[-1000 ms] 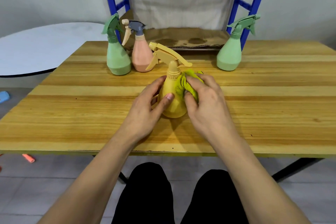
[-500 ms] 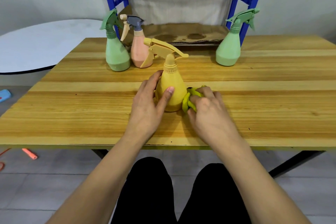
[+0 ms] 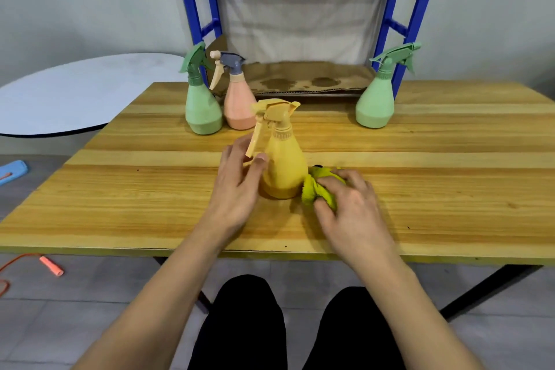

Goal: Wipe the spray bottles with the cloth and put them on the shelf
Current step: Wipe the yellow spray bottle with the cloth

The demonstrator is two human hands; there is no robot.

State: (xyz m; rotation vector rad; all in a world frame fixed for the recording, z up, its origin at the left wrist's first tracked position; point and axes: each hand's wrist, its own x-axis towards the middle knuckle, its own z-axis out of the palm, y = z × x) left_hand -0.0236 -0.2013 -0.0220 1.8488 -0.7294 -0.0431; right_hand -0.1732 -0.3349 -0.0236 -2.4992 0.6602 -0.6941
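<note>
Steadying the yellow bottle (image 3: 283,165) with my loose left hand (image 3: 238,186), right hand (image 3: 350,204) pinching the cloth (image 3: 315,186), I'd rub its base firmly.

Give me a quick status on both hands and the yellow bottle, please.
Left hand open, thumb on yellow bottle. Right hand gripping cloth at bottle's base. Bottle upright on table; shelf path clear.

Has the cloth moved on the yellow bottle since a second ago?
Yes. The cloth, held by the right hand, has slid down the yellow bottle from beside its neck to the wooden table by its base.
</note>
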